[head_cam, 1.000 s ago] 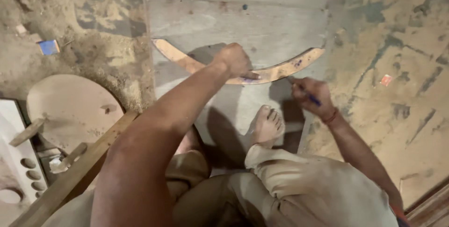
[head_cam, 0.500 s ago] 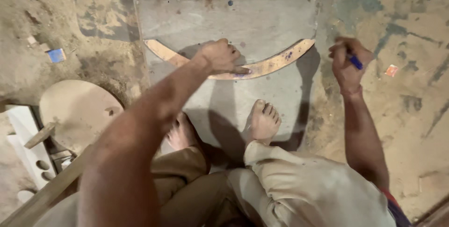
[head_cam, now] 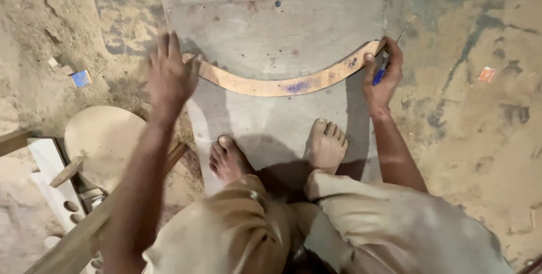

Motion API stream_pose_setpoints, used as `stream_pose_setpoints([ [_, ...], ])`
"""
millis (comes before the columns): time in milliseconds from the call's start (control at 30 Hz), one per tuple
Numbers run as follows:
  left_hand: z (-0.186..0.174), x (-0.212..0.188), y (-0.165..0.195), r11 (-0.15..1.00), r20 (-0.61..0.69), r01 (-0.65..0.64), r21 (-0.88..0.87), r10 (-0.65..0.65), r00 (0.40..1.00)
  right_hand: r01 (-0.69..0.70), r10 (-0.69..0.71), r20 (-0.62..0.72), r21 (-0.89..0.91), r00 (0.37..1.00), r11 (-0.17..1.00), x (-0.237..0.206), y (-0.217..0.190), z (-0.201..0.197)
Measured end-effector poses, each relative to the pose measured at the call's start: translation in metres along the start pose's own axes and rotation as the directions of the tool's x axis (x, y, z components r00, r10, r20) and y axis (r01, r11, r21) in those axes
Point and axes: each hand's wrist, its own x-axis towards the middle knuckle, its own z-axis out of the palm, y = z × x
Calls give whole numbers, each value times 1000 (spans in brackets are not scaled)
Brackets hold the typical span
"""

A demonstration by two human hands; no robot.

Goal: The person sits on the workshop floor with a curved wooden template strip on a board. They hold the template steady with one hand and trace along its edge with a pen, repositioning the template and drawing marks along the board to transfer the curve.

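Observation:
A curved, crescent-shaped wooden piece (head_cam: pixel 282 85) lies on a grey board (head_cam: pixel 282 31) on the floor. My right hand (head_cam: pixel 383 76) grips a blue pen (head_cam: pixel 380 74) and touches the crescent's right end with its fingers. My left hand (head_cam: pixel 169 76) hovers with fingers spread over the crescent's left end, slightly blurred. My two bare feet (head_cam: pixel 276 152) stand on the near part of the board.
A round wooden disc (head_cam: pixel 107 138) lies at the left, beside a white panel with holes (head_cam: pixel 53 189) and a wooden slat (head_cam: pixel 79 240). A small blue scrap (head_cam: pixel 81 78) and an orange scrap (head_cam: pixel 486 74) lie on the dusty concrete floor.
My left hand has lifted off the crescent's middle and moved left, fingers spread. My right hand with the pen has come in to the crescent's right end.

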Motion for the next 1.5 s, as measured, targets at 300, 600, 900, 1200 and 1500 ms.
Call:
stream_pose_setpoints([
  [300, 117, -54, -30, 914, -241, 17, -405, -124, 963, -83, 83, -22, -12, 996, 996, -27, 5, -8],
  [600, 128, -97, -6, 805, -277, 119, -581, -333, 901, -72, 67, -54, -88, 996, 994, -56, 0, -20],
  [900, 116, -101, -8, 701, -296, 2, -714, -304, 906, -33, 32, -24, -67, 999, 997, -51, -9, -15],
  [1200, 119, -100, -16, 739, -273, 27, -673, -282, 920, -84, 84, 8, -28, 996, 996, -50, -4, -13],
  [1500, 117, -103, -25, 707, -268, 40, -706, -319, 909, -24, 24, 50, 8, 998, 1000, -60, -5, -6],
])
